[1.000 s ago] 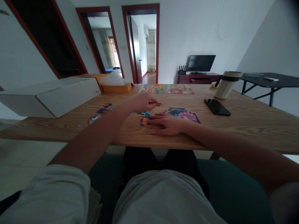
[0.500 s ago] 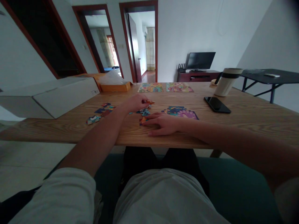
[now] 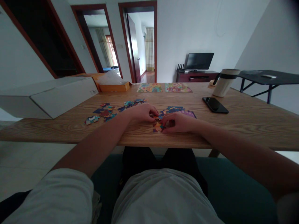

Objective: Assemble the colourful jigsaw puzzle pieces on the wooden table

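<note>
1. Left hand (image 3: 144, 112): grip closed, pinching a small orange piece (image 3: 155, 117) between thumb and fingertips, just beyond a small joined section (image 3: 157, 127).
2. Right hand (image 3: 181, 122): touching the right side of that section, thumb and fingers bent about it; cannot tell whether pinched or merely resting.
3. Lying flat just beyond right hand: part-built puzzle (image 3: 175, 109), partly hidden by the fingers.
4. Between section and front edge of worktop (image 3: 140, 138): only a narrow bare strip, with both forearms across that edge.
5. Left of section: loose pieces (image 3: 102, 112), bare wood between; beyond left hand, another cluster (image 3: 135, 102).
6. Right of puzzle: open gap, then phone (image 3: 215, 105); farther back, mug (image 3: 224, 84).
7. Near far edge: two cards (image 3: 149, 87), with broad open wood between cards and puzzle.
8. Along left side: white box (image 3: 67, 96), reaching the left edge.
</note>
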A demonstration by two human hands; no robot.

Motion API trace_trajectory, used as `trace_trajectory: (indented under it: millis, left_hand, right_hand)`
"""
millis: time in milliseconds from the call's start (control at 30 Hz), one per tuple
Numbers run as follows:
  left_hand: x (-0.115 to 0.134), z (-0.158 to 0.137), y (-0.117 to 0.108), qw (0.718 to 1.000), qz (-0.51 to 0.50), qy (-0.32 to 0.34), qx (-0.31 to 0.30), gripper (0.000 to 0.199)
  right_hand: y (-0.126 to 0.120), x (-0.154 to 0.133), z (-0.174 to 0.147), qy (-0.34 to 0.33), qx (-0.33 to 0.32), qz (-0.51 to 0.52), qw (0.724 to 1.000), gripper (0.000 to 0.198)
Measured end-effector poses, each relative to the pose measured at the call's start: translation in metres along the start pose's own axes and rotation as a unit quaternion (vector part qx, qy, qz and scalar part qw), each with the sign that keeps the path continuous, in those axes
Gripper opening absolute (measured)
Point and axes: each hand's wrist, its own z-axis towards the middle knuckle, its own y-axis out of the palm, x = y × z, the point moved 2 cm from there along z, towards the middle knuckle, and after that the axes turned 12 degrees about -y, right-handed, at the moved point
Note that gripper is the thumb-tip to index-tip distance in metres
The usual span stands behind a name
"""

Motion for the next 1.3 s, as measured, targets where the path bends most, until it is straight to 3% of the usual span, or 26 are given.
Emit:
trace_trajectory:
  millis: [200, 333, 533, 967, 1300]
  left_hand:
    - [0.003, -0.003, -0.005, 0.998, -0.013, -0.023, -0.05, 0.02]
    - [0.001, -0.004, -0.004, 0.997, -0.019, -0.044, -0.063, 0.029]
    - [-0.002, -0.003, -0.003, 0.995, -0.02, -0.033, -0.089, 0.034]
    - [-0.008, 0.0, -0.001, 0.996, -0.033, -0.021, -0.081, 0.03]
    - [-0.003, -0.002, -0.004, 0.994, -0.038, 0.003, -0.099, 0.033]
  right_hand:
    - [0.003, -0.005, 0.0, -0.015, 0.019, -0.043, 0.999, 0.023]
    - [0.004, -0.004, 0.001, -0.005, 0.033, -0.054, 0.998, 0.022]
    - [0.007, 0.003, 0.002, -0.047, 0.027, -0.061, 0.997, 0.034]
    - [0.004, -0.003, 0.004, -0.025, 0.009, -0.103, 0.994, 0.044]
    - [0.008, -0.005, 0.008, -0.061, -0.019, -0.169, 0.984, 0.046]
